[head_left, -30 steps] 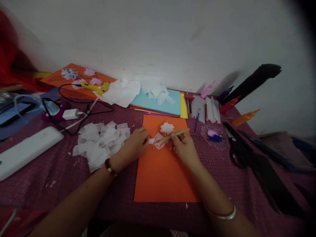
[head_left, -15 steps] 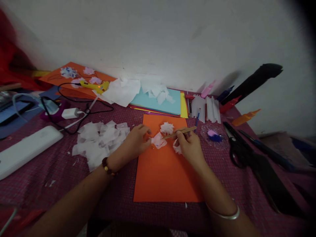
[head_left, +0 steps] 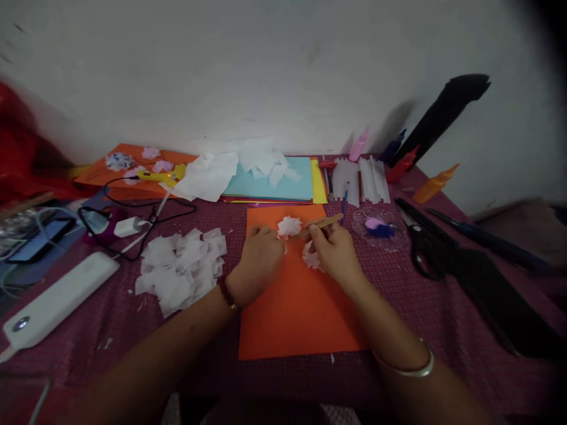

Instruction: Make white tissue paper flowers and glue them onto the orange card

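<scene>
My left hand rests closed on the orange paper sheet, its fingers pinched beside a white tissue flower. What the pinch holds is hidden. My right hand is closed on a thin wooden stick that points up and to the right. A second crumpled tissue piece sits under that hand's palm side. Both hands are close together at the top of the orange sheet.
A heap of white tissue squares lies to the left. A yellow glue gun, cables and a white power strip are further left. Black scissors, glue sticks, bottles and coloured paper lie near the wall.
The view has shifted, and both hands have drawn closer together. The tissue piece at my left fingertips is now hidden under that hand. The stick is still in my right hand.
</scene>
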`<state>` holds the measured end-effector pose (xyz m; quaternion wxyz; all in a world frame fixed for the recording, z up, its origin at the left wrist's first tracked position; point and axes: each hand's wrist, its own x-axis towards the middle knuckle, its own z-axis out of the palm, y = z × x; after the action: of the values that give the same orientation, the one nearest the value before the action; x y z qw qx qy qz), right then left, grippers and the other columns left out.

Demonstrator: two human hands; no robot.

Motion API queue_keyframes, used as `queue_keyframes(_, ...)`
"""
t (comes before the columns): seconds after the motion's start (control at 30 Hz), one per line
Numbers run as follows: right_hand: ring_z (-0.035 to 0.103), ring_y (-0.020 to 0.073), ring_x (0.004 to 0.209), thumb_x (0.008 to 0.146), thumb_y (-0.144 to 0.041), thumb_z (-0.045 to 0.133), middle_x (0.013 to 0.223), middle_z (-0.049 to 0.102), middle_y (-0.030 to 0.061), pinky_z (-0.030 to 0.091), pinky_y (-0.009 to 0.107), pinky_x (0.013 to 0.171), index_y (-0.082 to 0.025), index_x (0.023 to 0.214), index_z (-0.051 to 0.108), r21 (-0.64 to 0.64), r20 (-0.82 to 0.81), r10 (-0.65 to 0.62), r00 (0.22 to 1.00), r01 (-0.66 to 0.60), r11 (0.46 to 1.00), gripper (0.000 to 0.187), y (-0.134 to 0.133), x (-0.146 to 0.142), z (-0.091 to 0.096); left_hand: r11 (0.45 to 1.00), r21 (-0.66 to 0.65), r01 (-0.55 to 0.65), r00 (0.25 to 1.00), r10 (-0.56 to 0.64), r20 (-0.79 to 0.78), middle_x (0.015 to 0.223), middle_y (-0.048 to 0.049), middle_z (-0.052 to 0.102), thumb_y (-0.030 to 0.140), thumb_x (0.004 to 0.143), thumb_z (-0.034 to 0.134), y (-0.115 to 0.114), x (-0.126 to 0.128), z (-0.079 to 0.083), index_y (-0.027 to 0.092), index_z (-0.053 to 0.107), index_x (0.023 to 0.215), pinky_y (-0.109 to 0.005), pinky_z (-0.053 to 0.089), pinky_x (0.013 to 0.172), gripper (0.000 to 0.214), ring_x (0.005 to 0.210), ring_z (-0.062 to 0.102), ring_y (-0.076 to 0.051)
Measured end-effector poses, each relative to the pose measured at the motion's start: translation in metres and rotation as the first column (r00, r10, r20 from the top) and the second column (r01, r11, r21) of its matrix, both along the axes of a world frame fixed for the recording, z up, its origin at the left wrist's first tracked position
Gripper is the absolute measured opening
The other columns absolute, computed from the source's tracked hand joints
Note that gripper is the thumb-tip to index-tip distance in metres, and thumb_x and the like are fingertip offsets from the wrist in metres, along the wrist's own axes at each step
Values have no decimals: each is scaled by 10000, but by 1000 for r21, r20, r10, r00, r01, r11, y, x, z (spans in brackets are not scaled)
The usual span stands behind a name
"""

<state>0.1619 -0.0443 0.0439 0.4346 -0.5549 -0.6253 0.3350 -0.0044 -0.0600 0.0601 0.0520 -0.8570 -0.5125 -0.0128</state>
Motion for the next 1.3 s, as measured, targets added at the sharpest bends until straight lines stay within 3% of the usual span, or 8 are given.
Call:
queue_keyframes(0.13,598,157,527,852,-303,452,716,662,49,442,270,519,-174,828,582,37,-17,-22,1000,23,999,185,0,6,7,936,-334,-107,961,184,207,552,-5,487,163,726,499,28,-20,2,138,537,555,-273,299,564,177,575,460,-135)
queue_keyframes(0.2,589,149,506,850,-302,451,708,655,40,443,271,516,-173,826,578,29,-67,-18,998,20,999,183,0,8,10,844,-533,-55,888,286,360,511,38,396,225,734,500,41,-36,5,147,490,543,-241,250,507,206,502,379,-94)
queue_keyframes(0.3,578,140,479,851,-308,458,679,639,23,442,270,501,-170,833,568,17,-127,-12,992,15,1000,177,-1,10,13,787,-614,59,807,324,493,552,55,398,289,734,525,52,-53,12,152,495,590,-222,248,495,201,506,357,-79)
queue_keyframes(0.43,572,135,489,860,-306,465,682,636,19,443,267,505,-171,839,565,55,-156,-22,987,31,998,169,-2,9,14,858,-496,134,883,124,452,612,34,482,234,753,526,50,-51,24,149,531,615,-225,313,555,162,568,419,-96)
queue_keyframes(0.53,587,136,537,871,-303,465,734,654,30,454,269,540,-177,848,572,87,-182,-17,983,34,996,167,-5,6,13,936,-267,228,955,-161,250,712,-16,580,146,787,502,38,-38,32,148,596,649,-273,359,693,167,700,494,-138)
queue_keyframes(0.63,613,148,609,879,-293,460,765,661,36,459,266,566,-182,867,578,93,-188,20,982,-2,996,163,-6,0,10,947,-144,288,958,-287,25,755,-40,610,116,815,500,27,-30,33,156,626,685,-314,345,758,186,783,517,-172)
queue_keyframes(0.93,605,175,623,852,-287,452,709,639,43,435,260,524,-186,789,568,-7,-58,118,991,-119,993,166,-1,-12,-5,952,-121,282,952,-293,-87,775,-48,625,141,852,521,22,-30,23,165,655,762,-326,339,747,163,777,539,-181)
queue_keyframes(1.3,577,156,592,856,-266,444,709,636,35,431,257,536,-180,821,586,1,-53,158,986,-158,987,170,1,-18,-12,951,-172,258,950,-283,-135,805,-72,631,113,881,441,27,-30,23,144,641,823,-328,371,743,211,786,567,-186)
